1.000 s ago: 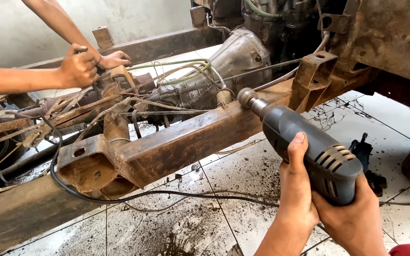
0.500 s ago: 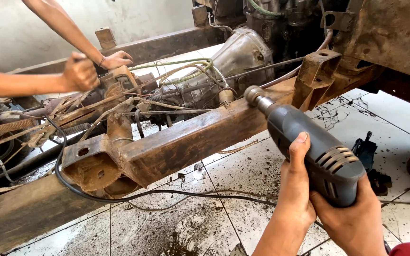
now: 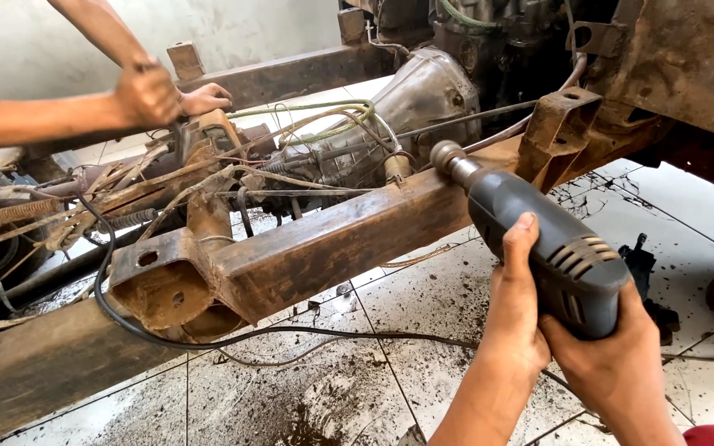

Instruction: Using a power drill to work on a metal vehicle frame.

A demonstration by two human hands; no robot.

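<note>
Both hands, left hand (image 3: 516, 318) and right hand (image 3: 621, 367), wrap their fingers tight around a grey ribbed plastic drill (image 3: 549, 248), its chuck against the flaky, rusted steel beam (image 3: 332, 244).

No packages, labels, signs or screens show anywhere in the head view.
</note>
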